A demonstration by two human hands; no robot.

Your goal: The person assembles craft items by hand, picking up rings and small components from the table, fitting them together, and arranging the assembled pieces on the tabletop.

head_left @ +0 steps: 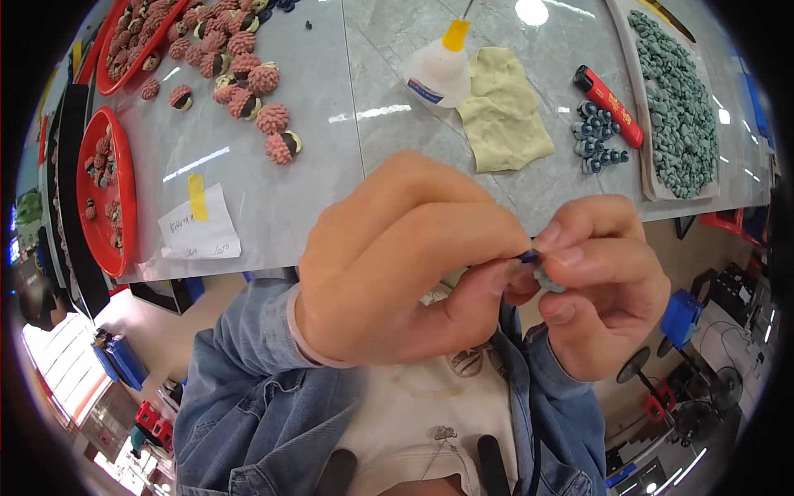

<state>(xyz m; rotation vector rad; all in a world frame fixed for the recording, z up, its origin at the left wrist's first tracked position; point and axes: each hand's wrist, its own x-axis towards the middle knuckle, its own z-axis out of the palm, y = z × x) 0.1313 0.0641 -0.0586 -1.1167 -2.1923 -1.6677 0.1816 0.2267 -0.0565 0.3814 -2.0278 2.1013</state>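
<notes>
Nearer me than the white bottle (437,80): two pinches, one tiny joint

Step, as judged: bringing a dark blue bit (528,257) against a grey-green piece (548,282). Both are at my fingertips, on the bottle's near side and a little to its right. My left hand (397,269) pinches the blue bit between thumb and forefinger; its other fingers curl behind, largely hidden. My right hand (612,285) holds the grey-green piece between thumb and fingers. Whether the two parts touch, I cannot tell; fingertips cover the join. Next move, in my judgement, calls for a steady right grip and light, well-aligned left pressure.

Edges: the table (376,136) ends on my side of the bottle, with both hands overlapping that edge in view; a dropped part might miss the surface. Open room: bare tabletop left of the bottle, as far as the pink pieces (273,118). Right of it, tighter: a pale yellow sheet (506,120) just beside, then small blue pieces (590,146), a red tube (610,107) and the tray (701,197).
</notes>
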